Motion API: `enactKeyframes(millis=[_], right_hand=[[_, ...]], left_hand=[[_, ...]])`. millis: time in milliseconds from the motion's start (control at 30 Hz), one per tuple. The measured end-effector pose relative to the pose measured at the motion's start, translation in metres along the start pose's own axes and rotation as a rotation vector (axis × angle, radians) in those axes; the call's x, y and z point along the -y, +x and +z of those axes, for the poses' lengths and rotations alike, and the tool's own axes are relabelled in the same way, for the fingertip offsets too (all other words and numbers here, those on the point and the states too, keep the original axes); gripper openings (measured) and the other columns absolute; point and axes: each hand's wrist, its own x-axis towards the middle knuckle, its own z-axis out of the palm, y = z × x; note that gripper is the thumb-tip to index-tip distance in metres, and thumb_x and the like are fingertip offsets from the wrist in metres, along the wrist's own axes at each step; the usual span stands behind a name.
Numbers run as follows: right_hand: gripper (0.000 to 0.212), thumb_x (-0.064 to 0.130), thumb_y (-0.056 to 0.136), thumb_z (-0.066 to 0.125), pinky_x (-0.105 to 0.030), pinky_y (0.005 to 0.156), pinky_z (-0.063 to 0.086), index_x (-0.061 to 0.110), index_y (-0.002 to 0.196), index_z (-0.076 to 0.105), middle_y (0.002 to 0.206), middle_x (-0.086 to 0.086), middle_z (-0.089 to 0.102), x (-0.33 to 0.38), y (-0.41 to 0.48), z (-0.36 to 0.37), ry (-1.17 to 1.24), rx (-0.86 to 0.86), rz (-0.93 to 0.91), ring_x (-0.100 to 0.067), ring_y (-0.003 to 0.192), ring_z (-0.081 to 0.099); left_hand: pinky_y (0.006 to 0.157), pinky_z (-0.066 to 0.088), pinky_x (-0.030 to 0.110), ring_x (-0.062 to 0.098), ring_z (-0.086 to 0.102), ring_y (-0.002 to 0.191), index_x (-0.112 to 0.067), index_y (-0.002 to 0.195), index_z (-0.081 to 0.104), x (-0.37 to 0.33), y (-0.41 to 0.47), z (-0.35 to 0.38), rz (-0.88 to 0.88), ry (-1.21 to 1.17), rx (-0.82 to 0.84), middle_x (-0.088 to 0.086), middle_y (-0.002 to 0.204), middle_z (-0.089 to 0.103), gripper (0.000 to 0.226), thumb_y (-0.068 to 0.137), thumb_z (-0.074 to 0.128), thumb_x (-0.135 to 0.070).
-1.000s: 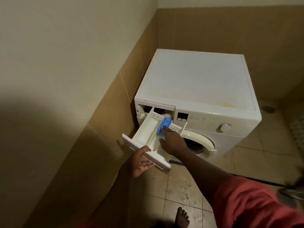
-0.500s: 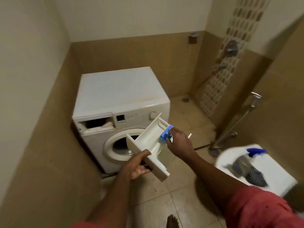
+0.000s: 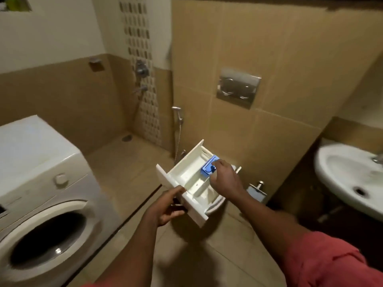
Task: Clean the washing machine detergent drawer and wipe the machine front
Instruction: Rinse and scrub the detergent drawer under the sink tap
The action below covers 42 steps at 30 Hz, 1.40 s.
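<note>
left grip (image 3: 165,207) holds drawer (image 3: 186,177); toilet (image 3: 216,205) mostly hidden

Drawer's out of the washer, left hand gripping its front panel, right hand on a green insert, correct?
The insert is blue, not green, as the head view shows. Otherwise yes: detergent drawer out of the washing machine, left hand gripping its front panel, right hand on the insert.
</note>
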Motion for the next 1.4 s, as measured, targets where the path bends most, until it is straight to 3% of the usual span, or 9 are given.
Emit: enactKeyframes(millis=[100,167,333,533,700,833,1100,1233,1400], right_hand=[[0.05,0.016,0.085,0.055,-0.036,0.099,0.04,0.011,0.135,0.051,0.139,-0.007,0.049,-0.062,-0.021,-0.031,-0.02,-0.041,0.085,-0.027,0.128,0.045],[0.053,0.019,0.086,0.055,-0.037,0.103,0.04,0.014,0.138,0.049,0.139,-0.005,0.049,-0.096,-0.032,-0.046,0.001,-0.049,0.135,-0.027,0.128,0.045],[0.048,0.019,0.086,0.054,-0.036,0.101,0.041,0.014,0.133,0.051,0.133,-0.005,0.051,-0.194,-0.066,-0.097,0.026,-0.088,0.238,-0.028,0.124,0.047],[0.049,0.018,0.087,0.054,-0.038,0.102,0.042,0.013,0.135,0.05,0.14,-0.004,0.046,-0.287,-0.107,-0.156,0.015,-0.157,0.358,-0.024,0.13,0.043],[0.05,0.018,0.085,0.057,-0.038,0.101,0.043,0.012,0.134,0.051,0.136,-0.003,0.048,-0.338,-0.135,-0.186,0.072,-0.21,0.466,-0.024,0.127,0.045],[0.052,0.018,0.088,0.055,-0.037,0.105,0.04,0.015,0.139,0.047,0.146,-0.001,0.041,-0.377,-0.152,-0.209,0.065,-0.241,0.583,-0.022,0.134,0.038],[0.052,0.022,0.092,0.057,-0.032,0.113,0.032,0.017,0.141,0.043,0.151,-0.001,0.035,-0.458,-0.141,-0.245,0.017,-0.301,0.703,-0.019,0.139,0.032],[0.05,0.025,0.093,0.055,-0.033,0.11,0.035,0.019,0.141,0.042,0.152,0.002,0.033,-0.499,-0.118,-0.265,-0.036,-0.309,0.755,-0.017,0.14,0.031],[0.05,0.024,0.093,0.055,-0.033,0.108,0.036,0.019,0.141,0.043,0.15,0.001,0.035,-0.539,-0.093,-0.297,-0.084,-0.34,0.817,-0.019,0.138,0.034]], left_hand=[[0.085,0.059,0.048,0.037,0.062,0.108,-0.008,0.126,0.056,0.015,0.015,0.056,-0.008,0.034,0.028,0.022,0.119,0.056,0.04,0.089,0.067,-0.02],[0.091,0.056,0.053,0.039,0.061,0.11,-0.008,0.117,0.059,0.025,0.02,0.085,-0.007,0.051,0.034,0.02,0.113,0.055,0.03,0.09,0.066,-0.019],[0.064,0.06,0.038,0.028,0.059,0.075,-0.008,0.116,0.064,0.055,0.035,0.182,-0.007,0.19,0.041,0.014,0.097,0.062,0.034,0.087,0.07,-0.024],[0.055,0.055,0.031,0.025,0.061,0.057,-0.003,0.12,0.061,0.078,0.047,0.287,0.053,0.309,0.126,0.023,0.102,0.067,0.044,0.085,0.07,-0.027],[0.068,0.061,0.042,0.039,0.068,0.086,-0.008,0.122,0.062,0.084,0.057,0.356,0.053,0.369,0.198,0.024,0.108,0.068,0.046,0.083,0.073,-0.03],[0.071,0.061,0.043,0.035,0.067,0.084,-0.01,0.124,0.059,0.088,0.072,0.412,0.05,0.448,0.276,0.013,0.092,0.061,0.055,0.078,0.075,-0.037],[0.058,0.051,0.033,0.031,0.063,0.093,-0.017,0.124,0.049,0.082,0.117,0.51,0.011,0.563,0.317,0.014,0.11,0.06,0.05,0.087,0.067,-0.046],[0.064,0.055,0.038,0.032,0.063,0.086,-0.008,0.118,0.054,0.068,0.158,0.56,0.009,0.618,0.361,0.013,0.1,0.06,0.053,0.085,0.07,-0.046],[0.07,0.057,0.046,0.039,0.062,0.098,-0.006,0.129,0.051,0.055,0.207,0.616,-0.01,0.65,0.384,0.016,0.114,0.06,0.073,0.077,0.076,-0.05]])
